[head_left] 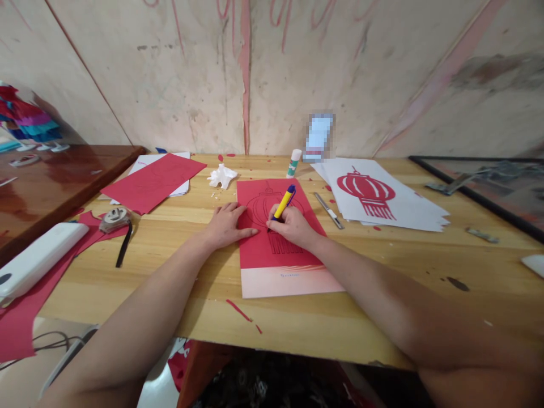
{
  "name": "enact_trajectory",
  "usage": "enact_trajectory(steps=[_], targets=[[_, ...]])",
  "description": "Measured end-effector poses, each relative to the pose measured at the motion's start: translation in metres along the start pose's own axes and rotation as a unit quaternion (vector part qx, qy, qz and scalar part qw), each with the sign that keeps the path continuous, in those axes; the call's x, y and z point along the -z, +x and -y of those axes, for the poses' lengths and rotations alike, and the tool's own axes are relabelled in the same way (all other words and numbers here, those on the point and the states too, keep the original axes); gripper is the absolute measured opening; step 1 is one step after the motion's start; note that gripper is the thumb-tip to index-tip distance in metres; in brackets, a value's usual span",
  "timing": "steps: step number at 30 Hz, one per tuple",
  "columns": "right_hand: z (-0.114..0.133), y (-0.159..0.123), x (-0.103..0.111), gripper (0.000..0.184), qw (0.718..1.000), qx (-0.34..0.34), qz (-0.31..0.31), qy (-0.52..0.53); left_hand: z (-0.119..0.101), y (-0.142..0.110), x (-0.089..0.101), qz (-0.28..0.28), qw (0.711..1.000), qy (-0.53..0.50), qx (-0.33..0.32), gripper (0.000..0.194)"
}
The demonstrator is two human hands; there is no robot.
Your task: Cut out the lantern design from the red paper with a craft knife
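A red sheet of paper [255, 255] with a lantern outline drawn on it lies in front of me, on top of a paler sheet [263, 285] that shows along its near edge. My right hand [293, 225] grips a yellow and blue pen [284, 203], its tip down on the lower part of the drawn lantern. Flat at the red sheet's left edge rests my left hand [229, 225], fingers spread, thumb on the paper. Just right of the sheet lies a slim craft knife [328, 211].
Behind the sheet stand a glue stick [293, 164] and a phone [318, 136] against the wall. White papers with a red cut-out lantern [365, 190] lie right. Leftward are crumpled tissue [221, 176], another red sheet [155, 178], a tape measure [115, 221] and a white oblong device [42, 258].
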State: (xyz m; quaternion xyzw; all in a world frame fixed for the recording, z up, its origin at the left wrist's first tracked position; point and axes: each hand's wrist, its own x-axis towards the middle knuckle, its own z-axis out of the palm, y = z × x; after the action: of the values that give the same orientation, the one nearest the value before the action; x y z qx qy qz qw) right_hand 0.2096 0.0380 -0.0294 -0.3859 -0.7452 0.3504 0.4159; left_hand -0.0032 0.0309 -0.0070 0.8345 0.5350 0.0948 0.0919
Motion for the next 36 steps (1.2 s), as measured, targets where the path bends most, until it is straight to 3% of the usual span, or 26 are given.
enact_trajectory(steps=[36], targets=[[0.0047, -0.0005, 0.0007, 0.009, 0.999, -0.026, 0.021, 0.028, -0.0011, -0.0005, 0.0018, -0.002, 1.000, -0.007, -0.002, 0.064]])
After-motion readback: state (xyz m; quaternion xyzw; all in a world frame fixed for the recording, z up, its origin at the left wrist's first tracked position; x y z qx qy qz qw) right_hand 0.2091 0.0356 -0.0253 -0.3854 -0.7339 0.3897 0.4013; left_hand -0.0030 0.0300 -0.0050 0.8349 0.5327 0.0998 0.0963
